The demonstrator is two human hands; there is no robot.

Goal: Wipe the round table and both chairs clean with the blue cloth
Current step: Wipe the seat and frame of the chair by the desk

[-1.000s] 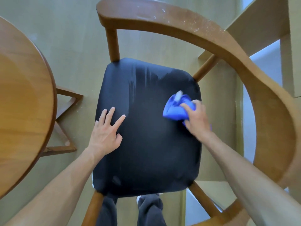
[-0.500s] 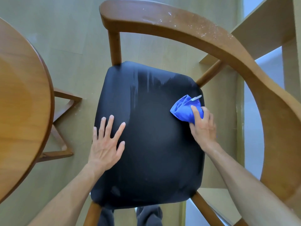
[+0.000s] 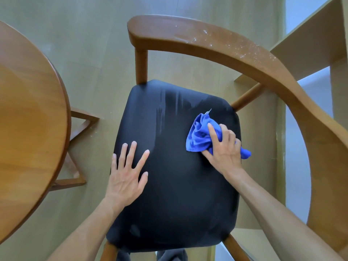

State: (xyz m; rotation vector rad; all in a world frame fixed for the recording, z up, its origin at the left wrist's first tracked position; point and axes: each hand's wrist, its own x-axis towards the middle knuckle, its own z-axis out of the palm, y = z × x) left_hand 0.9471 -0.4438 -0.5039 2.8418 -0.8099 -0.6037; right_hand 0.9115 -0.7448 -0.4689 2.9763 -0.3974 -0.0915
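The blue cloth (image 3: 202,135) is bunched up and wrinkly, lying on the right side of the black seat (image 3: 173,185). The right hand (image 3: 225,147) grips it. The left hand (image 3: 126,178) lies flat on the seat, fingers spread.

The right hand (image 3: 225,146) has slid the blue cloth (image 3: 202,135) back from the seat's (image 3: 175,194) far right edge, toward the middle. The cloth looks more bunched up now.
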